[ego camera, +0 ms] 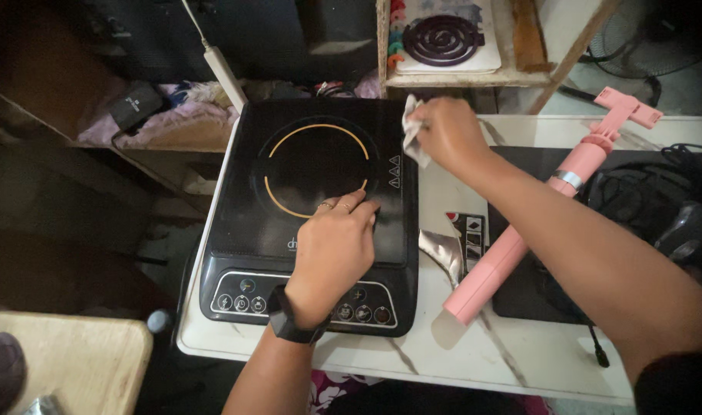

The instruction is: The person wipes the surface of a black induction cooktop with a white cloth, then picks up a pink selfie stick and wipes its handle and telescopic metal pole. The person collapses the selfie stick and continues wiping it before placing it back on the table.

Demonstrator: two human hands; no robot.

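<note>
The left hand [334,250] is lying flat and open on the glass top of the black induction cooktop [312,215], fingertips spread just inside the orange ring, palm pressing down near the control buttons. The right hand [447,134] is pinching shut on a crumpled white cloth [412,132] at the cooktop's far right corner. The cooktop is sitting at the left end of the white marble-patterned table [474,353], so a hard sideways push could be sliding it toward that edge. The right forearm is passing just above the pink selfie stick [520,238] and could be knocking it.
</note>
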